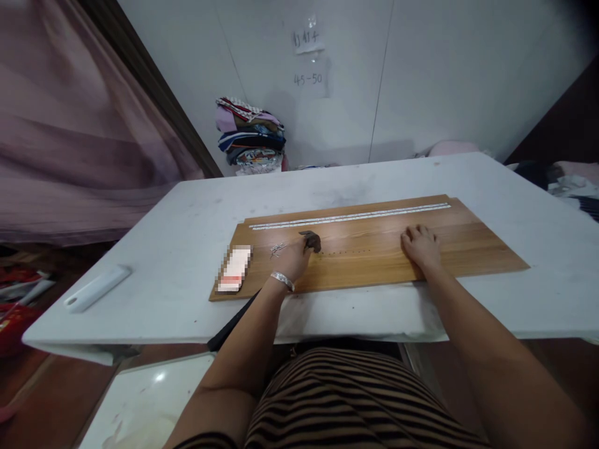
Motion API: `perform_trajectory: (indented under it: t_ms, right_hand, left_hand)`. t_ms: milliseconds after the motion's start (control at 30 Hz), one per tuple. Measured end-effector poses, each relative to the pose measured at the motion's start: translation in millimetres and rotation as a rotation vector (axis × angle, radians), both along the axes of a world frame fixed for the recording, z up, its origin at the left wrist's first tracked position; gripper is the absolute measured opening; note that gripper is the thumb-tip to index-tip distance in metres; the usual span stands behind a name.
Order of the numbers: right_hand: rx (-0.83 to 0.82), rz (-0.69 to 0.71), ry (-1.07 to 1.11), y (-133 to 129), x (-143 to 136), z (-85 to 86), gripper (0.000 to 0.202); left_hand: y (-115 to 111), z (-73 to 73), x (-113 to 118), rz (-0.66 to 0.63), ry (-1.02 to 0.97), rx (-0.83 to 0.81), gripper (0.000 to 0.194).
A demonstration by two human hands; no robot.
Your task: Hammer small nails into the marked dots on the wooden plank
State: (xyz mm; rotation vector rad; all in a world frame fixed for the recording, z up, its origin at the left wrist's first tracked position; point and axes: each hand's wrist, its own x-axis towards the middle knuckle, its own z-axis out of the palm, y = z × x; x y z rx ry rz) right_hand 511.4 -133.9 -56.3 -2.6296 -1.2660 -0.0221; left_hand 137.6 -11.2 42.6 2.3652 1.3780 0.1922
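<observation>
My left hand, with a silver bracelet at its wrist, is closed around a hammer whose dark metal head is over the wooden board. The hammer's black handle runs back under my forearm. A row of small dark points, apparently nails, stretches across the board to the right of the hammer head. Several loose nails lie just left of that hand. Farther right, my right hand rests palm down on the board, fingers slightly bent, holding nothing.
Two measuring strips run along the board's far side. A blurred phone lies at its left end. On the white table is a white elongated object. Folded clothes are stacked by the wall; a pink curtain hangs left.
</observation>
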Motion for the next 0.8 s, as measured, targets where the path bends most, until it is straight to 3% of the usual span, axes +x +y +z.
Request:
perform_trajectory:
  t_ms: [800]
  right_hand:
    - [0.007, -0.003, 0.013, -0.1, 0.0, 0.1, 0.053]
  left_hand:
    - [-3.3, 1.1, 3.4, 0.017, 0.025, -0.016, 0.034]
